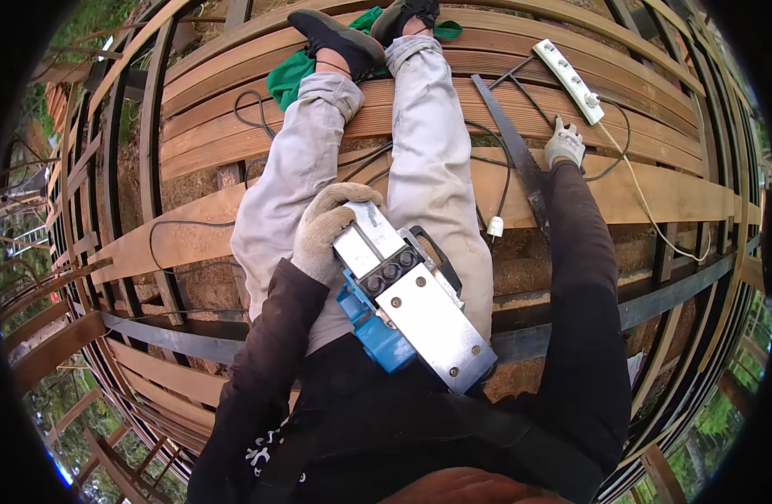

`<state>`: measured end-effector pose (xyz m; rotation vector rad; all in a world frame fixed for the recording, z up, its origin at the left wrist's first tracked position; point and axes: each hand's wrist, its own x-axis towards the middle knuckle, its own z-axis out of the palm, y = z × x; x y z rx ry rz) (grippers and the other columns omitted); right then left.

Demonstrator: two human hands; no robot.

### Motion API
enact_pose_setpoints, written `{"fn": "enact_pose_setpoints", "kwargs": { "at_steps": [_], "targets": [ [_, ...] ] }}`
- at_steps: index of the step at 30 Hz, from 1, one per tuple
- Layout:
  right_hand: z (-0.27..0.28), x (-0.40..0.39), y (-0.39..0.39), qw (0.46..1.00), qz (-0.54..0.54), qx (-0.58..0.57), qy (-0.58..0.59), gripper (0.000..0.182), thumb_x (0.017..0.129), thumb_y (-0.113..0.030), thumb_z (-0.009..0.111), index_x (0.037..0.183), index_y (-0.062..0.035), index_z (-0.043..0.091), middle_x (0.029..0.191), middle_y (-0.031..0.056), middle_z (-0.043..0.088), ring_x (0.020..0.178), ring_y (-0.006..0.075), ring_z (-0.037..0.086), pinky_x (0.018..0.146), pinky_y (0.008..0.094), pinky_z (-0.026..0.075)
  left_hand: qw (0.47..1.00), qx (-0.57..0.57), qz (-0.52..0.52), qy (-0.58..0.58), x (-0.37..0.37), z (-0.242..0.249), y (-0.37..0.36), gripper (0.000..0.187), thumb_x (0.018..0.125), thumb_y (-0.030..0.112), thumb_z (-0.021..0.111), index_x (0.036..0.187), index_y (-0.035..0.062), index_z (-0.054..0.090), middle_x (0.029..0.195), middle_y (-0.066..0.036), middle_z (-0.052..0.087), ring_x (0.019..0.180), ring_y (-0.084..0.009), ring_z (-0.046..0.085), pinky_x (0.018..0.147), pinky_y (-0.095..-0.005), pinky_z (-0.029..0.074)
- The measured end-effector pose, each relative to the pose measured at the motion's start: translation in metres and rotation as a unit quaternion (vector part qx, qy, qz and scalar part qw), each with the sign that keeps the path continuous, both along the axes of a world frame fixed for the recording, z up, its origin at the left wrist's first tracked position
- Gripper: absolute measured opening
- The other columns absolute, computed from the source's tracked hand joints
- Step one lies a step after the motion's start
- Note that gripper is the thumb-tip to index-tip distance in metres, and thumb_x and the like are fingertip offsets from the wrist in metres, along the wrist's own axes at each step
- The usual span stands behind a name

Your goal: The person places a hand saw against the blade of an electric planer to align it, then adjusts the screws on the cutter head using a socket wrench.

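Electric planer (440, 323) sits sole-up in the lap (432, 181), long axis roughly 11-to-5 o'clock, left hand (325, 225) curled round its 11 o'clock end, while the right hand (564, 145) is well off toward 1, fingers loosely spread, power strip (564, 74) near it at 12.

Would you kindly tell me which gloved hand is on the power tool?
The left hand, curled around one end of the power tool; the right hand is apart from it, near the power strip.

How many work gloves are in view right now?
2. One glove is on the left hand, holding the planer; the other glove is on the right hand, near the white power strip. No others show.
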<state>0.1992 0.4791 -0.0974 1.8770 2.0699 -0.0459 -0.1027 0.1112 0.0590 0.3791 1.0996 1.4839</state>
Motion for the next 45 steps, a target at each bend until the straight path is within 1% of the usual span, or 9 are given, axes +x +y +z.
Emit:
{"fn": "enact_pose_setpoints", "kwargs": {
  "at_steps": [11,13,16,19,24,25,27,34,45],
  "targets": [
    [0.025,0.002,-0.013,0.958,-0.06,0.04,0.278,0.026,0.089,-0.02,0.062,0.109,-0.0058,0.071,0.104,0.0123,0.073,0.096,0.029,0.069,0.086,0.0386,0.052,0.995,-0.009,-0.016,0.101,-0.006,-0.011,-0.009,0.028,0.084,0.009,0.052,0.107,-0.0037,0.064,0.113,-0.014,0.064,0.106,-0.0215,0.06,0.097,-0.0337,0.046],
    [0.038,0.001,-0.027,0.788,-0.051,0.09,0.606,0.018,0.089,-0.016,0.066,0.097,-0.002,0.074,0.086,0.0053,0.074,0.083,0.0184,0.068,0.077,0.0299,0.051,0.999,0.008,-0.007,0.05,-0.005,-0.01,-0.011,0.028,0.085,0.009,0.052,0.107,-0.0033,0.065,0.113,-0.014,0.064,0.107,-0.0216,0.059,0.099,-0.0337,0.045],
    [0.115,-0.003,-0.063,0.643,-0.117,0.05,0.755,0.026,0.096,-0.02,0.063,0.11,0.0001,0.07,0.084,0.0069,0.069,0.08,0.0113,0.063,0.074,0.0266,0.051,0.996,0.02,-0.008,0.09,-0.006,-0.007,-0.016,0.029,0.085,0.009,0.052,0.108,-0.0034,0.065,0.114,-0.014,0.064,0.108,-0.021,0.059,0.099,-0.0334,0.044],
    [0.18,-0.004,-0.086,0.629,0.094,0.131,0.761,0.036,0.1,-0.023,0.058,0.124,0.0033,0.061,0.088,0.0101,0.067,0.087,0.0164,0.065,0.082,0.0306,0.053,0.993,0.031,-0.006,0.117,-0.008,-0.008,-0.02,0.028,0.086,0.009,0.051,0.107,-0.003,0.064,0.113,-0.014,0.065,0.107,-0.02,0.059,0.098,-0.0327,0.045],
    [0.277,0.009,-0.125,0.53,0.103,0.121,0.833,0.037,0.103,-0.014,0.046,0.137,0.0027,0.046,0.104,0.0171,0.068,0.103,0.0325,0.069,0.097,0.0444,0.055,0.998,0.052,0.018,0.036,-0.005,-0.013,-0.028,0.029,0.087,0.007,0.05,0.111,-0.0029,0.062,0.112,-0.013,0.065,0.101,-0.0183,0.06,0.094,-0.0306,0.047],
    [0.278,0.022,-0.122,0.443,0.067,0.076,0.891,0.044,0.102,-0.017,0.049,0.142,0.0001,0.042,0.109,0.0196,0.067,0.101,0.0316,0.068,0.097,0.0474,0.055,0.997,0.058,0.018,0.038,-0.005,-0.012,-0.03,0.029,0.087,0.006,0.049,0.112,-0.0032,0.062,0.112,-0.013,0.065,0.101,-0.0183,0.06,0.094,-0.0305,0.048],
    [0.288,0.03,-0.15,0.491,0.096,0.111,0.859,0.055,0.099,-0.02,0.055,0.147,-0.0013,0.036,0.115,0.0217,0.064,0.101,0.0302,0.067,0.096,0.0477,0.055,0.997,0.06,0.025,0.033,-0.005,-0.014,-0.032,0.029,0.086,0.006,0.049,0.111,-0.0029,0.062,0.111,-0.013,0.065,0.101,-0.0186,0.06,0.094,-0.0309,0.048],
    [0.354,0.014,-0.208,0.388,0.23,-0.09,0.888,0.079,0.084,-0.025,0.064,0.152,-0.0025,0.032,0.096,0.0091,0.06,0.078,0.0184,0.052,0.067,0.0316,0.043,0.991,0.077,0.026,0.108,-0.011,-0.014,-0.04,0.03,0.087,0.006,0.047,0.112,-0.0036,0.06,0.11,-0.016,0.065,0.098,-0.0219,0.064,0.09,-0.0339,0.053],
    [0.387,-0.058,-0.227,0.237,0.269,-0.224,0.906,0.046,0.1,-0.017,0.047,0.139,0.0069,0.047,0.058,-0.0045,0.044,0.046,0.0071,0.039,0.05,0.0239,0.035,0.992,0.096,0.039,0.071,-0.011,-0.014,-0.046,0.03,0.088,0.007,0.048,0.112,-0.003,0.06,0.112,-0.015,0.065,0.101,-0.0209,0.063,0.092,-0.0333,0.051]
  ]
}}
